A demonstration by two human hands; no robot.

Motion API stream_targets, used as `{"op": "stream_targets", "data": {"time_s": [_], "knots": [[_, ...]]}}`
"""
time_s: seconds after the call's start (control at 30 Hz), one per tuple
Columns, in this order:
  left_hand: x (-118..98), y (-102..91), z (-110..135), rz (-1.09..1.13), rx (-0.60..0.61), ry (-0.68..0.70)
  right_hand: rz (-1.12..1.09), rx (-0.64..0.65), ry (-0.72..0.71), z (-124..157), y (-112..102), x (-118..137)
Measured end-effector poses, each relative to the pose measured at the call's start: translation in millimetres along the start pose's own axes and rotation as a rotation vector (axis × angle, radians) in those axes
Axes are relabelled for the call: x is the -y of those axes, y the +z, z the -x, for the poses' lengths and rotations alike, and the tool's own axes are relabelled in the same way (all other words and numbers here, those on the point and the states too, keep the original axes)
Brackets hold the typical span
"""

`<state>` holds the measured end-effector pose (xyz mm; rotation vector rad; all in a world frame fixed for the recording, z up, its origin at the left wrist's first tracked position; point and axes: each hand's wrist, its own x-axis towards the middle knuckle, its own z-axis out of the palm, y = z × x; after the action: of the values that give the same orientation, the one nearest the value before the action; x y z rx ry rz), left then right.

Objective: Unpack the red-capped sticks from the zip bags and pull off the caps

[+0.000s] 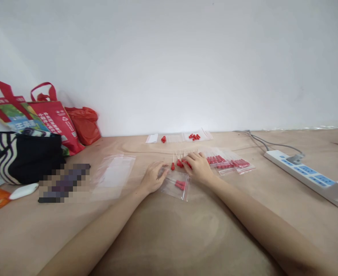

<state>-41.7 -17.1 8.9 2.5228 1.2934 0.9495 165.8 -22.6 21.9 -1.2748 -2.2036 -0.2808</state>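
Observation:
My left hand (155,177) pinches the left edge of a clear zip bag (169,188) that lies flat on the table. A few red rubber bulbs (180,185) show inside this bag. To the right, my right hand (199,167) has its fingers curled down over red bulbs with thin, pale stems, which look like droppers; its fingertips are closed on one of them, partly hidden. Between the hands, a red-bulbed dropper (172,166) lies with its stem pointing away from me. Filled zip bags (214,159) of red bulbs overlap just right of my right hand.
Flat clear bags (117,170) lie to the left. Near the wall are loose red bulbs (194,136), thin clear tubes (175,138) and plastic. A white power strip (306,174) with a grey cable sits at right. Carrier bags (55,122) and a black pouch (39,155) stand at left.

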Motion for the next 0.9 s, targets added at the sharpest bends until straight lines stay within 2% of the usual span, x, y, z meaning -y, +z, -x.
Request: {"op": "stream_targets", "data": {"time_s": [0.1,0.27,0.37,0.53,0.77,0.9], "knots": [[-11.0,-2.2,10.3,-0.003,0.051,0.125,-0.208,-0.039,0.133,26.8,-8.6,-5.0],[-22.2,-1.7,19.6,0.016,0.247,0.16,-0.394,0.139,0.137,53.6,-12.7,-1.6],[-24.1,-1.5,19.9,0.033,0.301,0.143,-0.399,0.192,0.116,52.6,-10.2,4.5],[-27.3,-0.7,22.1,0.027,0.321,0.107,-0.358,0.231,0.127,44.6,-4.1,15.4],[-29.8,-2.4,21.8,0.062,0.325,0.097,-0.392,0.198,0.225,43.0,-9.7,17.5],[-30.7,-4.2,21.2,0.063,0.334,0.082,-0.458,0.197,0.222,45.7,-12.8,13.6]]}}
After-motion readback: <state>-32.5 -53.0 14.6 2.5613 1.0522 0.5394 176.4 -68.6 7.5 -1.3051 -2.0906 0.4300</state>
